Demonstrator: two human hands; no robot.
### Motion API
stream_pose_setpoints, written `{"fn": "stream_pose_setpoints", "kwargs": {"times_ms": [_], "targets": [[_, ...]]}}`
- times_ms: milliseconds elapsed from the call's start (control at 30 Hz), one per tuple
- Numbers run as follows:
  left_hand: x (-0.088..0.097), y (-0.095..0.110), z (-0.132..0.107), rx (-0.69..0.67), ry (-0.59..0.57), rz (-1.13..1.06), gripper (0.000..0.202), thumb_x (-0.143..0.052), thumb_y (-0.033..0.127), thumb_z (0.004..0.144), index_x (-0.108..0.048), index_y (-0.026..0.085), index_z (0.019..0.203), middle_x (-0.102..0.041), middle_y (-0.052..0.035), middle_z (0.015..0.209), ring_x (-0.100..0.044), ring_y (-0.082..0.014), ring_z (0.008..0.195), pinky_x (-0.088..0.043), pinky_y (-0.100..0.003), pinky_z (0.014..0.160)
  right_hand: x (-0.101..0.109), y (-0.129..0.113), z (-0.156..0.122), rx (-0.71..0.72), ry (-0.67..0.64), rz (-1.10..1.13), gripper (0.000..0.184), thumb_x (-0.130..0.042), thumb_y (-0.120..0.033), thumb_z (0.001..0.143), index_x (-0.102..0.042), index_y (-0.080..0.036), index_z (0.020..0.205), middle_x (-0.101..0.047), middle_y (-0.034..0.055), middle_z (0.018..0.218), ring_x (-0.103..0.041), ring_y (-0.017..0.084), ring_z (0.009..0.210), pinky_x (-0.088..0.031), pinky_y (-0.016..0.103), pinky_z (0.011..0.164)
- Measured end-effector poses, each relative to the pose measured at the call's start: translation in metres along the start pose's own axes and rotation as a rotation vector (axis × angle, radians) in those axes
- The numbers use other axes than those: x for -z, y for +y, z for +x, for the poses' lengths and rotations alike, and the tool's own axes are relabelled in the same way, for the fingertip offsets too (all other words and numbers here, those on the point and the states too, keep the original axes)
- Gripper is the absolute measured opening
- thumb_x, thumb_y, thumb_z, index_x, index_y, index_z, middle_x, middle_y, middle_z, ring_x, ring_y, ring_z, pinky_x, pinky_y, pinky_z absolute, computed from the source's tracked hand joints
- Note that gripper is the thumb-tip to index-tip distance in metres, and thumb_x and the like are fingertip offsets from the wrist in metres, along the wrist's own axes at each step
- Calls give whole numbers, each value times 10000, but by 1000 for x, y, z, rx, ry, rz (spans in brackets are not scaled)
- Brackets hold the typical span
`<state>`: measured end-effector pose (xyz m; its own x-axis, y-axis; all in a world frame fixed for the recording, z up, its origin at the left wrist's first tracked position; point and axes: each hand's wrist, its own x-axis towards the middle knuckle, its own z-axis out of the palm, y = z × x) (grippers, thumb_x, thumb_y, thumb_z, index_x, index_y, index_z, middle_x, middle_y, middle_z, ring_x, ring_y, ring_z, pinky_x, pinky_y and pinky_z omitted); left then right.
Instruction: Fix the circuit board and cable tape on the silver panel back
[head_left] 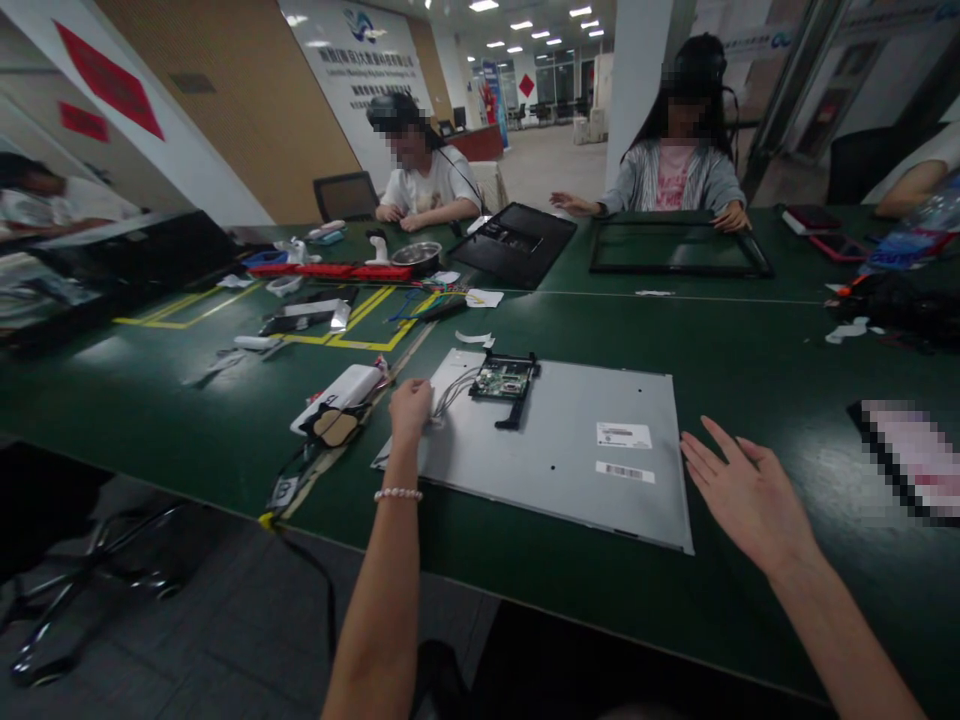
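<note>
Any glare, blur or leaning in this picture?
In the head view, ceiling lights shine brightly; soft glare sits on the green table; the wall sign leans; labels on the grey panel look unreadable; blocky pixels mostly mask the black-edged item.

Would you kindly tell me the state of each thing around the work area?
Metal panel: lying flat, labelled side up
Circuit board: exposed, on the panel
Cables: bunched
Left hand: curled, grip unclear
Right hand: open, empty
Black frame: touched by a co-worker's hand
Metal bowl: upright
Ceiling lights: lit
</note>
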<state>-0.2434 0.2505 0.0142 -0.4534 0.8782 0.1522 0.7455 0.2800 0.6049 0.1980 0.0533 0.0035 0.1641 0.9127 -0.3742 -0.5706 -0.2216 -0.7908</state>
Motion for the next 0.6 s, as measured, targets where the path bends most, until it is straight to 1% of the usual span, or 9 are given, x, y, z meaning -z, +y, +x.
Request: {"fn": "stream_pose_setpoints", "kwargs": {"times_ms": [167, 300, 467, 600], "targets": [[-5, -5, -10, -2, -62, -77, 351, -499, 324, 767, -692, 122, 979, -713, -96, 924, -629, -234, 890, -458, -293, 786, 29, 4, 0, 69, -37, -88, 628, -316, -555, 908, -375, -318, 1486, -553, 54, 1425, -420, 238, 1382, -251, 495, 1181], [-8, -4, -21, -20, -103, -152, 402, -505, 374, 754, -687, 119, 1006, -698, -87, 874, -624, -228, 829, -452, -288, 722, 42, 0, -7, 73, 4, -82, 613, -323, -561, 909, -385, -334, 1475, -553, 46, 1426, -417, 233, 1382, -237, 513, 1182], [-6, 6, -39, -49, -151, -234, 427, -517, 431, 737, -678, 131, 993, -679, -63, 822, -607, -216, 759, -444, -279, 648, 47, -11, -17, 10, 102, 9, 564, -379, -545, 888, -470, -355, 1412, -588, 25, 1392, -462, 199, 1350, -235, 439, 1183], [-2, 14, -55, -54, -186, -292, 387, -541, 429, 730, -676, 155, 968, -673, -52, 804, -606, -214, 745, -440, -282, 631, 49, -18, -24, 1, 201, 78, 578, -464, -526, 848, -497, -332, 1391, -617, 48, 1354, -507, 179, 1313, -249, 370, 1170]]}}
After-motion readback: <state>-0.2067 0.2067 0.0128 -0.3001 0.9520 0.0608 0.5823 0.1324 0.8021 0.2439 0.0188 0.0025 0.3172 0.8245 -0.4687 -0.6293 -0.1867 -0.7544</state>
